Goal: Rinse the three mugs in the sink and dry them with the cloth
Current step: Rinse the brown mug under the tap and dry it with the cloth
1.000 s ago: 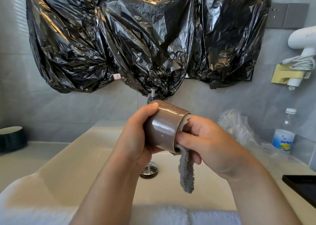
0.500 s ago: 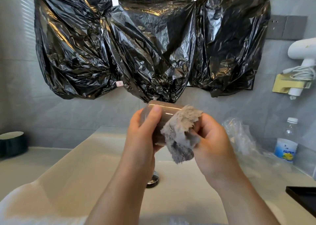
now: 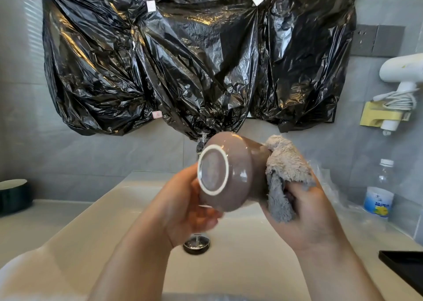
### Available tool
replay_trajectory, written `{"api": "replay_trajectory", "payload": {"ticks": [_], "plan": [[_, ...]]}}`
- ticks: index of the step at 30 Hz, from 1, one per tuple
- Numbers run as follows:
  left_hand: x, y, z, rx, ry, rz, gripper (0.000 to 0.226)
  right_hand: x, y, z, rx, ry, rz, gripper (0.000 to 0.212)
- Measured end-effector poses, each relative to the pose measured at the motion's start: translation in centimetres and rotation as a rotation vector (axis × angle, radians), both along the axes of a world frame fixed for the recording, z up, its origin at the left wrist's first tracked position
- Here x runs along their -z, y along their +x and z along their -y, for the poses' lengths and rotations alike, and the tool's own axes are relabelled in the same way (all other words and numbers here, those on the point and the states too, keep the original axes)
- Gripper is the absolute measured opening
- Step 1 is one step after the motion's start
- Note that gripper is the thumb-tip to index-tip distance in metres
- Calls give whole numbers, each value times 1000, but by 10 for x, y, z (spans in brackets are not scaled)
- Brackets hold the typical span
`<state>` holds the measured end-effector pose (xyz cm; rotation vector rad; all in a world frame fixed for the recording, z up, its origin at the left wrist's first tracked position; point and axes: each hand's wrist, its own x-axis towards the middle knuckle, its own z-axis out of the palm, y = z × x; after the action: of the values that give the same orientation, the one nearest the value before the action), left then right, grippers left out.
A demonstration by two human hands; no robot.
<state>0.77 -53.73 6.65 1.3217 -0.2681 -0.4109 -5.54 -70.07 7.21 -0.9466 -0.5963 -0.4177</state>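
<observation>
1. I see the mug (image 3: 231, 174) now tipped over the sink (image 3: 128, 209), its base ring facing me; a second ago its side showed.
2. Left hand (image 3: 185, 206) fingers curl around its underside.
3. Right hand (image 3: 306, 211) fingers pinch the cloth (image 3: 286, 170), now bunched against the wall; drying appears to be moving to the outside.

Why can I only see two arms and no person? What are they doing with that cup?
The camera sits on the person's head and looks down, so you see only their arms. The left hand holds a brown mug tipped on its side, with its bottom facing us. The right hand presses a fluffy grey cloth against the mug to dry it. Below them is a cream sink with a shiny drain. To the right stands a water bottle. Black plastic bags hang on the wall behind.
</observation>
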Motion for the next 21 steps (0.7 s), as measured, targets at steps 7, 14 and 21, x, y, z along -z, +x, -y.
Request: {"api": "replay_trajectory", "payload": {"ticks": [7, 14, 21], "plan": [[3, 2, 5, 123, -244, -277, 13, 3, 3, -1, 24, -95, -19, 25], [2, 11, 11, -430, -170, 277, 39, 1, 12, 11, 564, 28, -30, 36], [10, 9, 17, -713, -242, 641, 22, 10, 9, -11, 762, -468, 57, 44]]}}
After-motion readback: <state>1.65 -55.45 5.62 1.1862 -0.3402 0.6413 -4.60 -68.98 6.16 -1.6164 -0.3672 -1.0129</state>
